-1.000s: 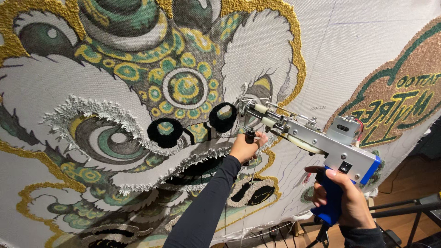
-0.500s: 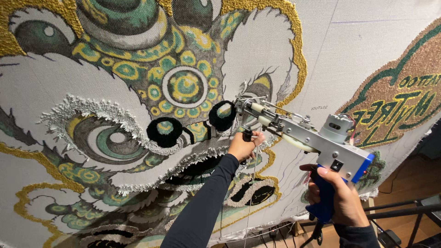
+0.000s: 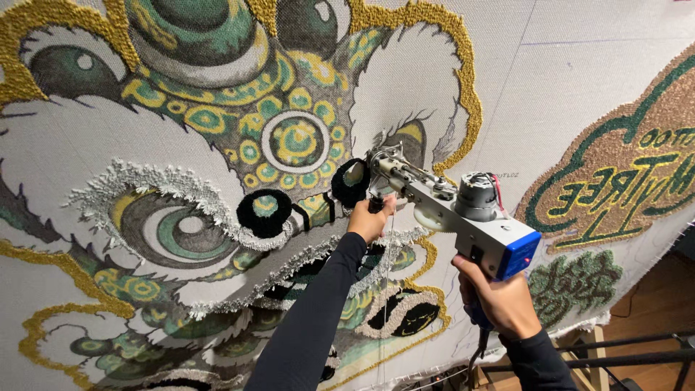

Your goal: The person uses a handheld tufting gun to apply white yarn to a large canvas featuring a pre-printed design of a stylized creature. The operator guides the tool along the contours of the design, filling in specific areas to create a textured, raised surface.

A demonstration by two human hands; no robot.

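Head view: tufting gun [image 3: 463,217], long axis slanting up-left, needle tip at the cloth [image 3: 579,87]. Right hand [image 3: 499,300] closed around rear handle; left hand [image 3: 371,219] closed on front handle, nearer the needle.

Your tufting gun [image 3: 463,217] looks like matt grey metal with a glossy blue plastic end cap, and a shiny metal motor can sits on top. The backing cloth [image 3: 579,94] is plain, flat woven fabric, while the tufted yarn areas [image 3: 268,213] look rough and looped. Your sleeves [image 3: 311,326] are smooth dark knit.
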